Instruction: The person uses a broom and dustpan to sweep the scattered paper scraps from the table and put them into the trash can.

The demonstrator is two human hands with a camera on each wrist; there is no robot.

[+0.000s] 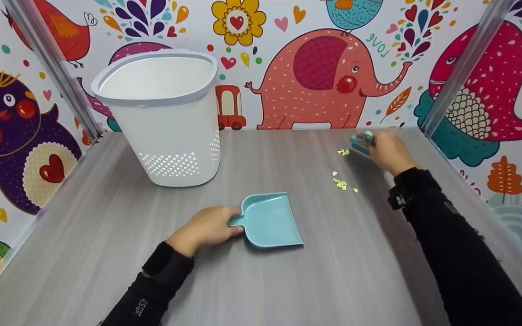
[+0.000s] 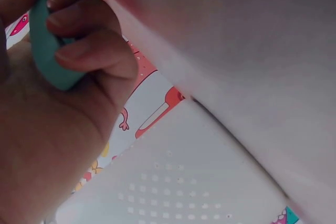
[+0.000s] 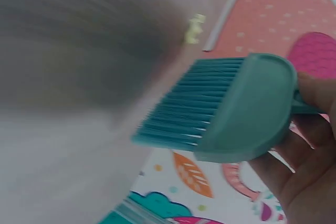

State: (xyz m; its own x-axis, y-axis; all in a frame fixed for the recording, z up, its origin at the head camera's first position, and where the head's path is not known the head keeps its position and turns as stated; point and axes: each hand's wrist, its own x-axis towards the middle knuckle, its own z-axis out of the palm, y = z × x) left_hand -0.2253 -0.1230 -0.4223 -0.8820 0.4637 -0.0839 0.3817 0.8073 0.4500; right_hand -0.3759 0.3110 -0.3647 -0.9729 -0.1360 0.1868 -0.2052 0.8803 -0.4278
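My left hand (image 1: 209, 225) grips the short handle of a light blue dustpan (image 1: 272, 221), which lies at mid-table with its wide edge facing right. In the left wrist view the fingers curl round that teal handle (image 2: 63, 72). Toward the back right, my right hand (image 1: 390, 150) holds a small teal hand brush (image 3: 247, 108) by its handle, bristles (image 3: 194, 103) pointing at the table. Just left of the brush sits a little cluster of yellow bits (image 1: 343, 152). More yellow scraps (image 1: 340, 183) are scattered nearer, between brush and dustpan.
A tall white waste basket (image 1: 175, 131) with a grey rim and perforated lower wall stands at the back left. Printed panels (image 1: 324, 81) with metal corner posts (image 1: 465, 72) enclose the grey wood-grain table (image 1: 261, 285) at the back and sides.
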